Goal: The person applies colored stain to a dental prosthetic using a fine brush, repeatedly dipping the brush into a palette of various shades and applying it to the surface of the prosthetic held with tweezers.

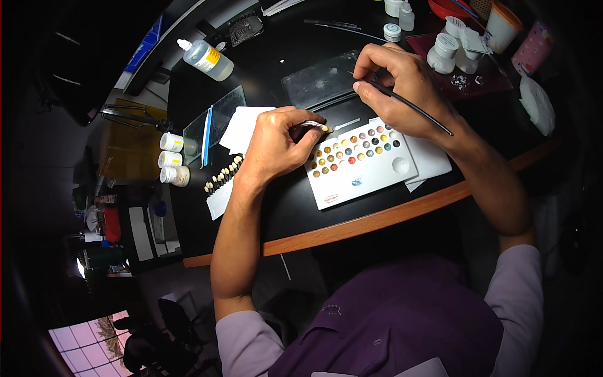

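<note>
My right hand (402,91) is closed round a slim black brush (424,114), its fingers above the dark slab (314,78). Pinched in my left hand (276,141) is a thin silvery holder (309,124) with a small tooth-coloured piece (325,129) at its end. Below both hands lies a white palette (370,171) with rows of coloured paste wells, on a white sheet (430,166). A small pale spatula (347,124) lies just beyond it. Beside my left forearm is a tooth shade guide (217,198); a folded white tissue (242,125) is behind that hand.
A liquid bottle (212,63) stands at back left, several jars (173,157) by a glass plate (217,110) at left. Back right holds white pots (443,56) on a maroon mat (496,85), and a cup (502,28). The desk's wooden edge (389,217) runs in front.
</note>
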`<state>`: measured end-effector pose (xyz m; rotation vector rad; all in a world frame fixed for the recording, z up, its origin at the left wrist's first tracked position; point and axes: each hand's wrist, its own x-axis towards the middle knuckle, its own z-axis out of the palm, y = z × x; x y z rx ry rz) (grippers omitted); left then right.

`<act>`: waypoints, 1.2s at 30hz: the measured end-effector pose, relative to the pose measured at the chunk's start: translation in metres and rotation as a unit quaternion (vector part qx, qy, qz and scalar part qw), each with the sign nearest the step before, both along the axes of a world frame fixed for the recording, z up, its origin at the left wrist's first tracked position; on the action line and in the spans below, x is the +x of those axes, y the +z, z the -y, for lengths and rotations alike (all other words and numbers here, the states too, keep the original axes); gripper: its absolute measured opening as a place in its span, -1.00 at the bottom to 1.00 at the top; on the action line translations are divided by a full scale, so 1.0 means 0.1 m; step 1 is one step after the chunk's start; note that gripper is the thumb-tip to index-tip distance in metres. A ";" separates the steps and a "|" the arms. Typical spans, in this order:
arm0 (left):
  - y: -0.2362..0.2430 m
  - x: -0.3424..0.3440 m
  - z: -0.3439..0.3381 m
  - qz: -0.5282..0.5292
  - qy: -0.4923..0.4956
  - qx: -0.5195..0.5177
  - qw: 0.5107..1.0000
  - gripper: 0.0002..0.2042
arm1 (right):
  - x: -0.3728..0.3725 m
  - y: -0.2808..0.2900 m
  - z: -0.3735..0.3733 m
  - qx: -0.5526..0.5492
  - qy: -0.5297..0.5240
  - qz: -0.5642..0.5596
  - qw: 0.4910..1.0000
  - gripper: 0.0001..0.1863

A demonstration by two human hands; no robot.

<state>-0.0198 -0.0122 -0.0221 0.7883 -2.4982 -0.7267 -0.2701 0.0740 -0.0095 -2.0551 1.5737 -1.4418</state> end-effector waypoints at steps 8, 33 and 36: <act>0.18 0.12 -0.03 -0.059 -0.053 0.045 0.996 -0.60 | 0.15 0.00 -0.13 0.016 0.154 0.151 0.976 -0.88; 0.25 0.15 -0.18 -0.108 -0.150 0.015 0.983 -0.65 | 0.36 0.10 -0.30 -0.122 0.264 0.076 0.954 -0.73; 0.24 0.15 -0.18 -0.109 -0.153 0.001 0.982 -0.65 | 0.36 0.11 -0.31 -0.117 0.262 0.066 0.956 -0.74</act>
